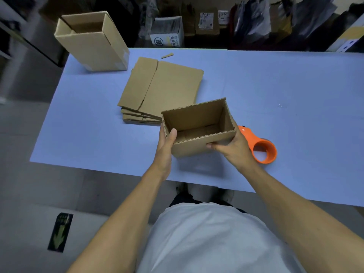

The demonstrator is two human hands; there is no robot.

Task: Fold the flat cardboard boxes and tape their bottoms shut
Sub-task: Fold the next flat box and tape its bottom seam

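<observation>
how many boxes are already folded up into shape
2: one box held above the table by the left hand and right hand, another folded box at the table's far left corner.

the light is dim and cool, with a blue cast over the table [295,79]. a soft shadow lies under the held box [197,131]. the centre is fairly sharp; the edges bend from the wide lens, and the dark background is smeared and noisy.

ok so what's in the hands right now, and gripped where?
Both hold the opened cardboard box above the table. The left hand grips its left end, thumb over the rim; the right hand grips its right end, thumb across the near wall.
</observation>
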